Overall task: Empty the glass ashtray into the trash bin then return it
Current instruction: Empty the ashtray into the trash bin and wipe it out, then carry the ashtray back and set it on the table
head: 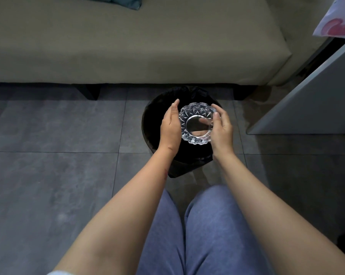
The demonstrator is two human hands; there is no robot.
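A round cut-glass ashtray [196,123] hangs over the mouth of a black trash bin [150,124] lined with a dark bag. My left hand [170,126] holds its left rim and my right hand [222,130] holds its right rim, fingers curled under it. The ashtray's flat base faces me, so it looks tipped or turned over. I see no ash or butts on the glass. The bin's inside is too dark to make out.
A beige sofa [128,46] with dark legs stands just behind the bin. A grey cabinet or table side [316,92] rises at the right. The floor is grey tile [58,175]. My knees in blue trousers [197,235] are below the bin.
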